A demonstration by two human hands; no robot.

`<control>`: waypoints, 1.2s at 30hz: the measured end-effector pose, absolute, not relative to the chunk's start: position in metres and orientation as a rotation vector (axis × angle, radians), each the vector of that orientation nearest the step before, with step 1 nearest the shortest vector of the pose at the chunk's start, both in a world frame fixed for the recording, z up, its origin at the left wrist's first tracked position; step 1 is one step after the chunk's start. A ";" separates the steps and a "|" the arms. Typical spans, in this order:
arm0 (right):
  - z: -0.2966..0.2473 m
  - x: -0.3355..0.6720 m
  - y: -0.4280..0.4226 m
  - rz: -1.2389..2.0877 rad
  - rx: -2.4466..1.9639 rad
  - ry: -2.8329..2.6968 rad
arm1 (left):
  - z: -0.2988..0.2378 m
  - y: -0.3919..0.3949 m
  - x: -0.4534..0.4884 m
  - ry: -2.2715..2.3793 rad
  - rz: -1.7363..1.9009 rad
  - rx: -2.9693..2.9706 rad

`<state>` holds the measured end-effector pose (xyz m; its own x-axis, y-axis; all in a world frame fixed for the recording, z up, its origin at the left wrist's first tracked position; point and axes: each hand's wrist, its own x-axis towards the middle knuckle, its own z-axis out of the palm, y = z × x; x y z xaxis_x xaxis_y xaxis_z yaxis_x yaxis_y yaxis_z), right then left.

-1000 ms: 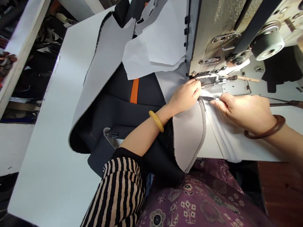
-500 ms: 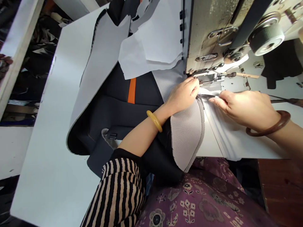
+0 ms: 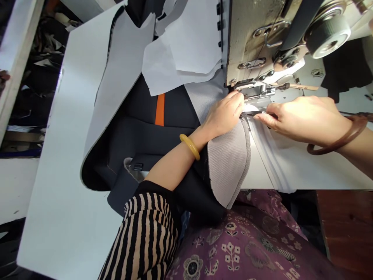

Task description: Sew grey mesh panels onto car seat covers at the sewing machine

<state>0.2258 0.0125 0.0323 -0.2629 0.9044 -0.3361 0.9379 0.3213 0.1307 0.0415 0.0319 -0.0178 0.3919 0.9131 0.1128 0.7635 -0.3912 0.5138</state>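
Observation:
My left hand [image 3: 225,114], fingers bent and pressed together, grips the edge of a grey mesh fabric panel [image 3: 229,167] right beside the sewing machine's presser foot [image 3: 260,92]. The panel belongs to a larger dark, padded fabric piece [image 3: 142,134] with an orange strip [image 3: 160,109]. My right hand [image 3: 300,118] is closed on a slim dark tool [image 3: 251,113], perhaps small scissors; its tip reaches the fabric edge by my left fingertips. White zipper-like tape [image 3: 269,159] runs from there toward the table's front edge. The needle is hidden.
The sewing machine head [image 3: 250,39] stands over the work at upper right. White paper-like sheets [image 3: 186,54] lie against it. A dark fabric scrap [image 3: 346,66] lies at right on the white table [image 3: 58,202]. A shelf with scraps [image 3: 49,50] is at far left.
My right hand has shifted slightly up, with the tool still at the fabric edge. My left hand stays on the fabric. The whole view has moved a little.

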 end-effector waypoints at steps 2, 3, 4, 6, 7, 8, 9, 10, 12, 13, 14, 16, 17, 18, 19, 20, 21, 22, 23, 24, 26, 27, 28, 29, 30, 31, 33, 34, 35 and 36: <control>0.033 0.226 0.012 -0.141 1.643 2.260 | -0.018 0.032 0.042 1.458 0.539 2.259; 0.032 0.226 0.011 -0.143 1.645 2.265 | -0.017 0.032 0.042 1.465 0.541 2.248; 0.030 0.226 0.011 -0.141 1.645 2.266 | -0.018 0.032 0.042 1.476 0.546 2.235; 0.026 0.227 0.009 -0.124 1.643 2.264 | -0.018 0.032 0.042 1.505 0.565 2.207; 0.023 0.228 0.007 -0.114 1.641 2.269 | -0.019 0.033 0.042 1.520 0.576 2.194; 0.020 0.228 0.006 -0.099 1.648 2.275 | -0.020 0.033 0.042 1.534 0.585 2.184; 0.018 0.228 0.005 -0.085 1.659 2.282 | -0.020 0.034 0.043 1.546 0.592 2.177; 0.016 0.228 0.003 -0.074 1.676 2.285 | -0.021 0.034 0.043 1.555 0.596 2.171; 0.013 0.228 0.001 -0.059 1.722 2.272 | -0.020 0.035 0.044 1.566 0.594 2.153; 0.013 0.227 -0.001 -0.054 1.744 2.257 | -0.019 0.035 0.045 1.570 0.594 2.143; 0.013 0.226 -0.002 -0.048 1.762 2.240 | -0.018 0.035 0.045 1.575 0.591 2.134; 0.014 0.225 -0.004 -0.026 1.789 2.218 | -0.014 0.034 0.046 1.584 0.572 2.119; 0.015 0.225 -0.005 -0.011 1.803 2.211 | -0.013 0.034 0.046 1.591 0.559 2.115; 0.016 0.224 -0.005 -0.005 1.813 2.212 | -0.012 0.033 0.046 1.591 0.545 2.114; 0.017 0.224 -0.005 -0.008 1.818 2.217 | -0.011 0.033 0.046 1.584 0.534 2.115; 0.018 0.224 -0.005 -0.021 1.819 2.225 | -0.010 0.033 0.045 1.575 0.530 2.119; 0.019 0.224 -0.005 -0.040 1.815 2.235 | -0.010 0.033 0.045 1.561 0.530 2.126; 0.020 0.224 -0.005 -0.060 1.809 2.247 | -0.010 0.033 0.044 1.550 0.536 2.133; 0.021 0.224 -0.004 -0.077 1.802 2.260 | -0.010 0.032 0.044 1.541 0.541 2.137; 0.022 0.223 -0.004 -0.085 1.800 2.270 | -0.010 0.032 0.044 1.537 0.545 2.140; 0.023 0.222 -0.003 -0.085 1.798 2.285 | -0.011 0.032 0.043 1.534 0.557 2.148; 0.024 0.222 -0.003 -0.081 1.796 2.290 | -0.011 0.032 0.043 1.528 0.563 2.156; 0.024 0.222 -0.002 -0.079 1.789 2.299 | -0.011 0.031 0.043 1.524 0.566 2.163; 0.025 0.222 -0.002 -0.079 1.775 2.311 | -0.011 0.031 0.043 1.519 0.564 2.169; 0.025 0.222 -0.002 -0.075 1.759 2.325 | -0.011 0.030 0.044 1.521 0.562 2.171; 0.025 0.222 -0.001 -0.067 1.744 2.339 | -0.011 0.030 0.044 1.526 0.556 2.169; 0.025 0.222 0.000 -0.050 1.714 2.362 | -0.012 0.029 0.044 1.545 0.540 2.159; 0.025 0.221 0.000 -0.043 1.705 2.367 | -0.012 0.029 0.044 1.560 0.537 2.150; 0.025 0.220 0.001 -0.034 1.706 2.368 | -0.013 0.030 0.044 1.572 0.538 2.143; 0.025 0.220 0.001 -0.033 1.702 2.373 | -0.014 0.030 0.044 1.583 0.548 2.132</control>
<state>0.2197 0.0008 0.0253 -0.3043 0.9331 -0.1915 0.9382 0.3284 0.1095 0.0442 0.0303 -0.0142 0.2713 0.9606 0.0600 0.7924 -0.2583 0.5526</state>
